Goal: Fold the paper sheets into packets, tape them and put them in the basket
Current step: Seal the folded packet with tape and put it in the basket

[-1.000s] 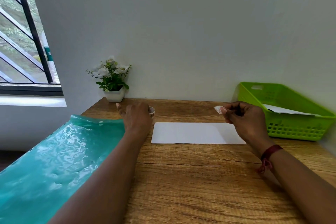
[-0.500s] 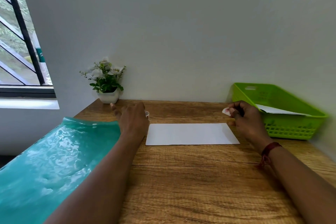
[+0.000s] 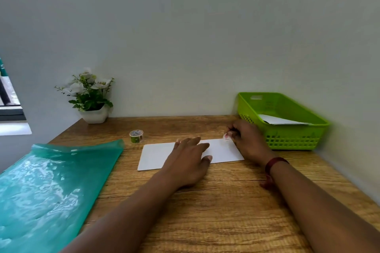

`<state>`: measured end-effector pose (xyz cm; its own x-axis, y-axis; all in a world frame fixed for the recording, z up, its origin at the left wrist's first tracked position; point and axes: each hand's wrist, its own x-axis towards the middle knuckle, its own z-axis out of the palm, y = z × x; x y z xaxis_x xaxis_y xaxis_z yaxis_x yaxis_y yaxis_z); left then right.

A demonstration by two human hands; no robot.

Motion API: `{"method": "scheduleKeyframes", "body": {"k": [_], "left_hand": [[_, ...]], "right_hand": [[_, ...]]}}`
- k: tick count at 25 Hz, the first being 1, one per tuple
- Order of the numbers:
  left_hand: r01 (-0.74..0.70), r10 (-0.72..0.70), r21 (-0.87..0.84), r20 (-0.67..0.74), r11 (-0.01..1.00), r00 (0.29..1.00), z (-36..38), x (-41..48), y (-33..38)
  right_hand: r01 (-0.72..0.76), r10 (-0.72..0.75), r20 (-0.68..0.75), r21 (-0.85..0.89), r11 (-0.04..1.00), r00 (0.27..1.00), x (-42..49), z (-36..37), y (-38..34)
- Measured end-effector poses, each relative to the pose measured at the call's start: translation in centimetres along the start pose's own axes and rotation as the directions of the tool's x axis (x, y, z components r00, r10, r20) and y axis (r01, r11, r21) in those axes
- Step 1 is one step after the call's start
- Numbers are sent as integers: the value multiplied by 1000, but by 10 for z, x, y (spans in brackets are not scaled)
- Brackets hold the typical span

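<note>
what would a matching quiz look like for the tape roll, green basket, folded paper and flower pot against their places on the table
Things:
1 tape roll
2 green basket
3 folded paper
4 flower pot

Places:
A far left corner of the table
B under the left hand
C far right side
D between pot and paper

Pairs: 1-D, 2-C, 3-B, 4-A

You had soft daylight from the window (image 3: 10, 96) at left; glare streaked the teal sheet (image 3: 47, 187), the basket (image 3: 292, 139) looked slightly blurred, edges bowed.
</note>
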<state>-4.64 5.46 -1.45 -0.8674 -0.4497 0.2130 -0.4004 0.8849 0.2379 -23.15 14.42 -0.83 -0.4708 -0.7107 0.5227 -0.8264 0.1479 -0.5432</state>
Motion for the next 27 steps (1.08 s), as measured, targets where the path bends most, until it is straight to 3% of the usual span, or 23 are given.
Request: {"method": "scheduleKeyframes", "body": {"k": [7,16,27], "left_hand": [[24,-28,31,136,999,990,2,-1,-4],[73,-73,2,65,997,995,-5,-8,4],[-77,72,-50,-101,996,992,1,21,38]], "right_hand": [[-16,18,24,-80,997,1000,0,-1,4],[-32,48,105,-145,989,993,3,-1,7],[-23,44,100,-203,979,994,1,-1,2]]}}
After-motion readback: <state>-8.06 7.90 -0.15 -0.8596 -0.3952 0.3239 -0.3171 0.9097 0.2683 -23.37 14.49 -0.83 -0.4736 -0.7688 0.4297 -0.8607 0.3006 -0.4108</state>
